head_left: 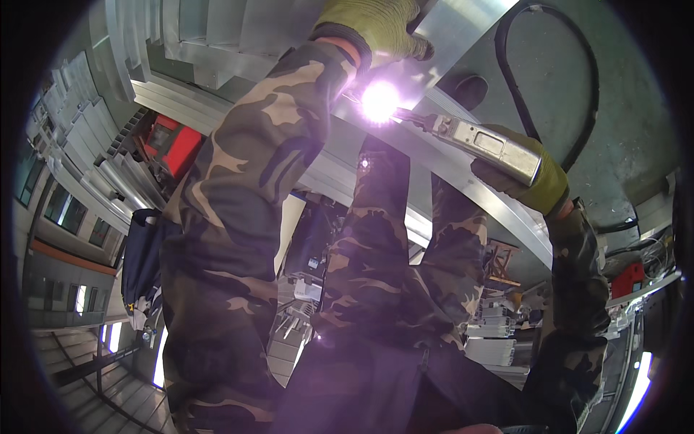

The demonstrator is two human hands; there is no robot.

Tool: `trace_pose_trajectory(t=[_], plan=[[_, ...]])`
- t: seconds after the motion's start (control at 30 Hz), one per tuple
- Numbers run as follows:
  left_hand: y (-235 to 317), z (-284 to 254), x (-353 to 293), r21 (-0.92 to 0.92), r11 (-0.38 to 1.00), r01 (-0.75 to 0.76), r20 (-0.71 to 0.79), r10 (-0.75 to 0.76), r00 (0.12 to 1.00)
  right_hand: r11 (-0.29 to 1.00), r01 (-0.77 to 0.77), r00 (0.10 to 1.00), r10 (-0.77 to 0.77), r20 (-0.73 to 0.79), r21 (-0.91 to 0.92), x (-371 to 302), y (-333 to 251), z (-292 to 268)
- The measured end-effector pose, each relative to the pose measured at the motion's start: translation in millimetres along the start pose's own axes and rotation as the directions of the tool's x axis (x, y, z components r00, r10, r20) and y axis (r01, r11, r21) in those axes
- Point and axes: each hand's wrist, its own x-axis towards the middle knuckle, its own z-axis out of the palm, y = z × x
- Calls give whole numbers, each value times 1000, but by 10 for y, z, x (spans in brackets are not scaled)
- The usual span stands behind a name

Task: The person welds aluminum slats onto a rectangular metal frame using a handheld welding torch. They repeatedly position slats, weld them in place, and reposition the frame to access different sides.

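My right hand (pixel 546 173), in a yellow-green glove, is wrapped round a silver hand-held welding torch (pixel 495 145). The torch's nozzle points left, and a dazzling white-violet glow (pixel 380 101) burns at its tip and hides the spot beneath. That glow lies along a shiny metal workpiece (pixel 481 184) with a long straight edge. Further up, my left hand (pixel 365 25), gloved alike, rests by a bright metal sheet (pixel 470 32), just above the glow. Its thumb side shows against the metal; the other fingers are cut off or hidden by the top edge.
A thick black hose (pixel 594 79) loops over the grey-green surface (pixel 629 137) at the right. Metal profiles (pixel 94 130) lie stacked at the left, near a red machine (pixel 173 147). Below the workpiece are my camouflage-clad legs (pixel 372 267). More stacked metal pieces (pixel 491 340) lie behind them.
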Motion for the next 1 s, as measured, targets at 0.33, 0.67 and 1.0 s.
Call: trace_pose_trajectory(t=[0.33,0.67,1.0], plan=[[-26,42,-28,4,1000,1,-9,-1,1000,982,139,988,-130,77,-125,-13,-54,-49],[-48,76,-75,3,1000,-7,-29,7,1000,981,129,991,-120,66,-147,-60,11,-48],[16,66,-38,-18,1000,-16,-39,15,999,984,3,998,-13,-56,-180,-522,8,-35]])
